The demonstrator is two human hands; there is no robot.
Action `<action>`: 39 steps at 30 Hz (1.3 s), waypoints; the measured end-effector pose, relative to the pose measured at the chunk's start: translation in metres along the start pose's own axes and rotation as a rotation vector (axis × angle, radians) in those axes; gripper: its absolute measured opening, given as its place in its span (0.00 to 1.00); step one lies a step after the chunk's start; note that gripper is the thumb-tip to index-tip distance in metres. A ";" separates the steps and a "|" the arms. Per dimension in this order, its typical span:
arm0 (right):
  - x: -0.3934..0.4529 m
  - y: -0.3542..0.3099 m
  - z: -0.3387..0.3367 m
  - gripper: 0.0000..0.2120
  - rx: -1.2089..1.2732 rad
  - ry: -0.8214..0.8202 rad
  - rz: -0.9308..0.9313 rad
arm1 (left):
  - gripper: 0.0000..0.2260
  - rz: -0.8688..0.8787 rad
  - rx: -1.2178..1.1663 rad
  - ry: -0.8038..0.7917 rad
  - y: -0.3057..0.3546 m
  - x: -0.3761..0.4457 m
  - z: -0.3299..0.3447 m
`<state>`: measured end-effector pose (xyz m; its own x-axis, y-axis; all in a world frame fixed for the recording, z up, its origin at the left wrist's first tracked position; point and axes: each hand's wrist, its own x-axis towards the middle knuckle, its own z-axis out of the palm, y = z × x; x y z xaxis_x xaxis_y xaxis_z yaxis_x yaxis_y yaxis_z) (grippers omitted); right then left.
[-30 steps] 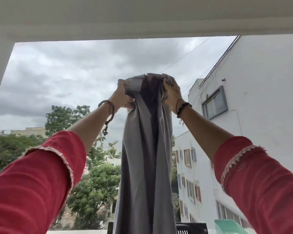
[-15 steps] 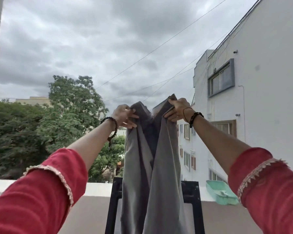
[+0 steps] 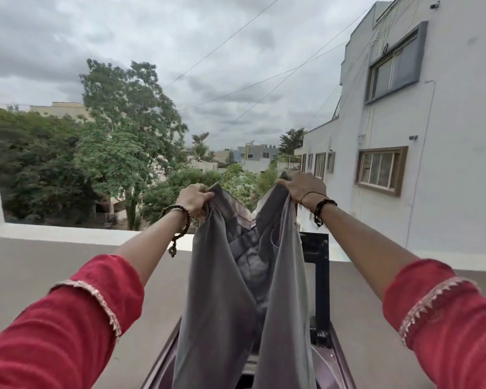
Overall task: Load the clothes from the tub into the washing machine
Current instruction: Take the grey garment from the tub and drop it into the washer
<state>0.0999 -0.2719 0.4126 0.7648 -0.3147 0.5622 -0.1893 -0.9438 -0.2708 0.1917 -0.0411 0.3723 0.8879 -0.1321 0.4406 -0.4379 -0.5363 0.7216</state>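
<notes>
You are pinching the grey trousers (image 3: 225,299) at the waistband with your left hand (image 3: 192,200) and right hand (image 3: 306,188); the soft, limp fabric is draping over the washing machine (image 3: 331,366).

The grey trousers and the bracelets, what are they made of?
The trousers look like soft, matte woven cloth: they hang in loose folds from both hands. The left bracelet and right bracelet seem to be dark round beads on string, maybe wood; too small to be sure.
</notes>
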 end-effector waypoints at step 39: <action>-0.181 0.104 0.214 0.08 -0.021 -0.546 0.170 | 0.06 -0.499 -0.076 -0.382 -0.193 -0.165 0.157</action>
<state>0.0738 -0.2917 0.1160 0.9287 -0.3701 0.0253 -0.3456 -0.8879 -0.3037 0.1515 -0.0472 0.0764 0.9693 -0.1775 -0.1702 0.0454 -0.5512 0.8332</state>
